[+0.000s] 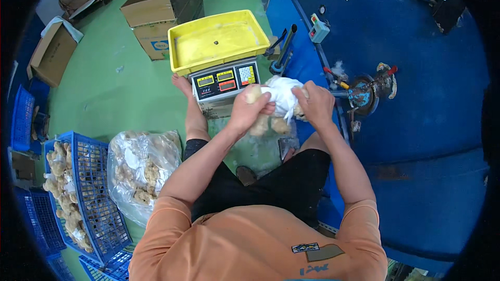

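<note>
My left hand [250, 112] and my right hand [314, 103] both grip a small tan plush toy [273, 124] with white stuffing fibre [281, 96] bulging out of it. I hold it above my knees, just in front of an electronic scale [224, 80] that carries an empty yellow tray [219, 39]. The toy's lower limbs hang below my fingers. I sit with my legs apart in dark shorts.
A big blue machine [406, 99] with a metal nozzle [362, 93] stands at my right. A clear bag of tan plush pieces [143, 169] and blue crates [88, 192] holding more lie at my left. Cardboard boxes [161, 5] stand on the green floor beyond.
</note>
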Tool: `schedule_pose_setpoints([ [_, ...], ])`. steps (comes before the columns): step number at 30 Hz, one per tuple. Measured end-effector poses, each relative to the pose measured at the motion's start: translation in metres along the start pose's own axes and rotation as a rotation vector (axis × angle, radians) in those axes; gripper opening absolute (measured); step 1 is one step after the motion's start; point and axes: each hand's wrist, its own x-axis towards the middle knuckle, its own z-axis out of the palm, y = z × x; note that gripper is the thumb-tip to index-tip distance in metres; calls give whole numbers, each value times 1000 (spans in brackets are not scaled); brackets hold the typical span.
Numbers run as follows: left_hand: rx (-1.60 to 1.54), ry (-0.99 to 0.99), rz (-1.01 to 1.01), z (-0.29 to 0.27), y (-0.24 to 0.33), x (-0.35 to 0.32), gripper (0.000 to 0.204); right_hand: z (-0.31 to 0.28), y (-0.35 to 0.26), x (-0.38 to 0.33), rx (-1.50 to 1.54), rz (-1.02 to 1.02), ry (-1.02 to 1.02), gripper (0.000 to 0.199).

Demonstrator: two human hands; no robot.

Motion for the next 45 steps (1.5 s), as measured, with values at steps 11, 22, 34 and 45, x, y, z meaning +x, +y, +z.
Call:
schedule_pose_setpoints([
  [11, 293, 139, 329, 10, -2, 7, 50, -3, -49, 32, 101, 293, -224, 35],
  [22, -533, 45, -21, 46, -15, 17, 46, 4, -41, 2, 355, -107, 64, 51],
  [34, 383, 287, 477, 33, -25, 6, 48, 16, -38, 4, 122, -261, -62, 51],
  [45, 331, 254, 441, 32, -17, 0, 42, 20, -38, 8, 97, -255, -67, 41],
])
